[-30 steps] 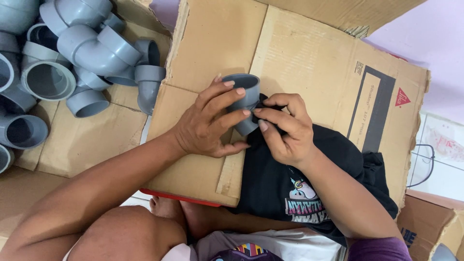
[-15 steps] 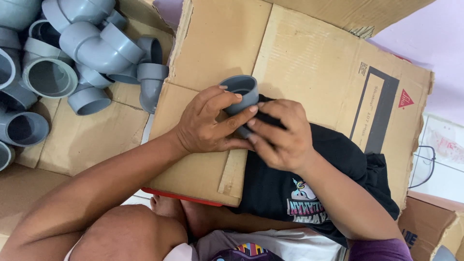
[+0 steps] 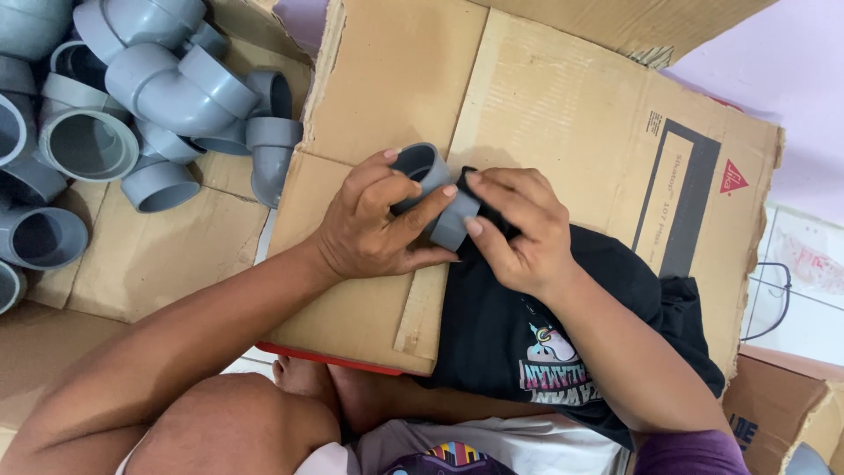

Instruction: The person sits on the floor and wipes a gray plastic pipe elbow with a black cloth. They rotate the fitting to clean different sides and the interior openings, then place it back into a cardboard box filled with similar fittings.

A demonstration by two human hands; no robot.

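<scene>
Grey pipe elbow (image 3: 437, 192) sitting above flattened cardboard box (image 3: 545, 114), held between both hands. Likely light, rigid, smooth plastic, so probably slippery; socket rims looking like best grip points. Left hand (image 3: 369, 227) wrapping around upper socket, fingers closed on it. Right hand (image 3: 519, 230) pinching black cloth (image 3: 519, 325) against lower socket, fingers curled. Pile of grey pipe fittings (image 3: 132, 97) lying well apart at upper left.

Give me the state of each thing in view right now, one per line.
Grey elbow fitting: held off the cardboard, open end facing up-left.
Left hand: gripping the fitting.
Right hand: pressing black cloth against the fitting.
Black cloth: bunched, draped over the lap.
Cardboard box: flattened, torn edges.
Pile of grey fittings: loose, untouched.
</scene>
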